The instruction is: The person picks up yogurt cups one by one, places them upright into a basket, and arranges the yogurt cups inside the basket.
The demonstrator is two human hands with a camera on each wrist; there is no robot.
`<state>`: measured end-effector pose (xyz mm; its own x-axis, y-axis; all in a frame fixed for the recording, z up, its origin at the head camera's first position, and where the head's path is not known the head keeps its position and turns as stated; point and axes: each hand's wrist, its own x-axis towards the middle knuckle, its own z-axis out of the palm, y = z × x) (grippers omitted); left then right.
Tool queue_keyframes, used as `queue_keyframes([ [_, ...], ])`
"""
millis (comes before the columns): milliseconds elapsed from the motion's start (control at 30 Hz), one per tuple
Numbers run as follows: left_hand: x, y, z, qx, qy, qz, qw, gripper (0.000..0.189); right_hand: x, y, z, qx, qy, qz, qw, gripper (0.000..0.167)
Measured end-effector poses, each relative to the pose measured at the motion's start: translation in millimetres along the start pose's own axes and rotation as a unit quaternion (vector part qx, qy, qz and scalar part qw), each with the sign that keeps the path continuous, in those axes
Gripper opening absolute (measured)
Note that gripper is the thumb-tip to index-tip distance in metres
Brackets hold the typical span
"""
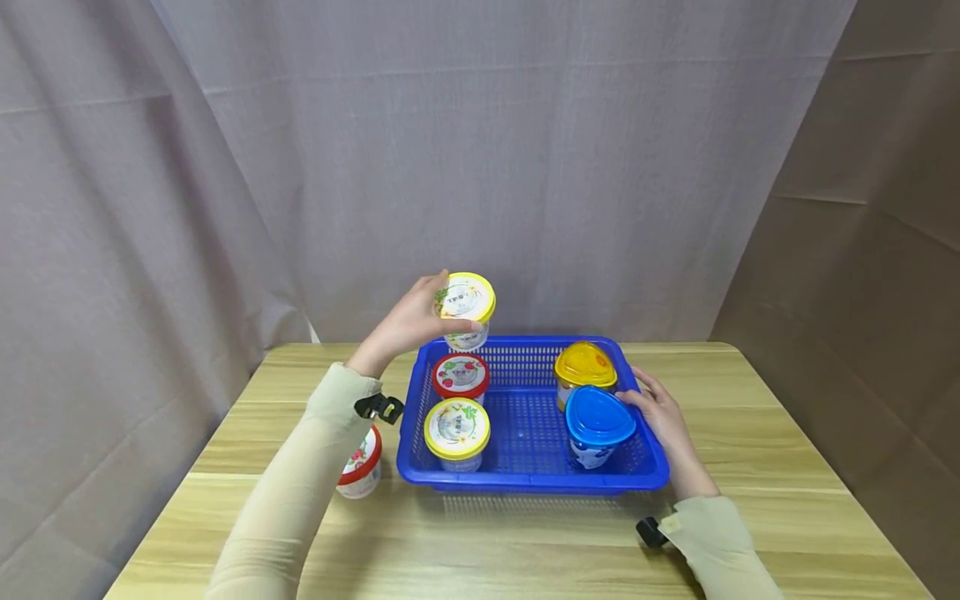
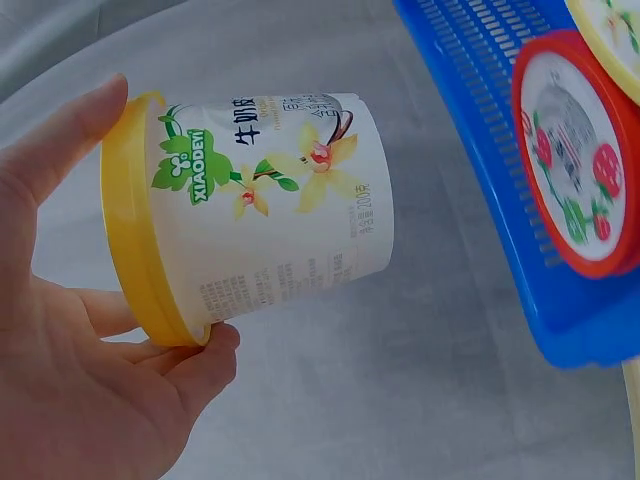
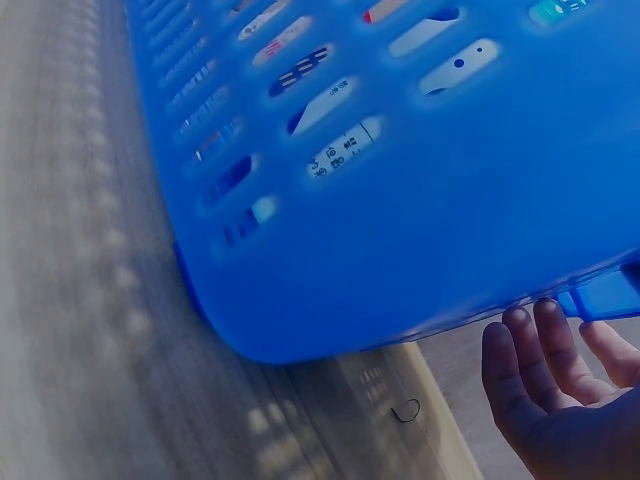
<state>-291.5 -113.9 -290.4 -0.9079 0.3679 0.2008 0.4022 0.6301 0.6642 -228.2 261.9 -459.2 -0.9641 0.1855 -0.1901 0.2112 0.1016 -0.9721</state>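
Note:
My left hand (image 1: 405, 323) grips a white paper tub with a yellow lid (image 1: 468, 302) above the basket's back left corner. In the left wrist view, thumb and fingers go round the lid rim of this tub (image 2: 265, 195), which has flowers printed on its side. My right hand (image 1: 663, 421) holds the right rim of the blue plastic basket (image 1: 517, 482). Its fingers (image 3: 560, 350) lie against the outside, under the rim. Inside at the left stand a red-lidded tub (image 1: 461, 375) and another yellow-lidded tub (image 1: 457, 427).
At the basket's right side stand a cup with a yellow rounded-triangle lid (image 1: 585, 364) and one with a blue lid (image 1: 599, 415). Another red-lidded tub (image 1: 362, 467) is on the wooden table (image 1: 780, 467), left of the basket, partly behind the left sleeve. A grey curtain (image 1: 525, 167) hangs behind.

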Motion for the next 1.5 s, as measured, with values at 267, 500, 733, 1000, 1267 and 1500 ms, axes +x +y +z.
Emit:
queue_keyframes([
  [267, 9.8, 11.8, 18.2, 0.001, -0.016, 0.018, 0.9997, 0.11, -0.6, -3, -2, -0.014, 0.009, -0.015, 0.9997, 0.074],
  [500, 17.7, 18.3, 35.0, 0.012, -0.034, 0.03, 0.9989, 0.109, -0.4, -2, -5, -0.02, 0.022, -0.015, 0.9994, 0.074],
  [733, 21.7, 20.8, 49.9, 0.017, -0.053, 0.034, 0.9979, 0.11, -2.8, -2, -4, -0.016, 0.011, -0.013, 0.9997, 0.074],
  [1000, 22.6, 20.0, 63.8, 0.015, -0.082, 0.012, 0.9965, 0.109, -4.7, -4, -4, -0.011, 0.009, -0.01, 0.9998, 0.075],
  [1267, 24.9, 17.0, 76.7, 0.026, -0.112, -0.002, 0.9934, 0.108, -6.3, -4, -4, -0.012, 0.014, -0.012, 0.9998, 0.074],
  [1500, 25.0, 13.1, 85.7, 0.038, -0.13, -0.014, 0.9907, 0.108, -5.0, -2, -3, 0.008, 0.016, -0.012, 0.9998, 0.072],
])
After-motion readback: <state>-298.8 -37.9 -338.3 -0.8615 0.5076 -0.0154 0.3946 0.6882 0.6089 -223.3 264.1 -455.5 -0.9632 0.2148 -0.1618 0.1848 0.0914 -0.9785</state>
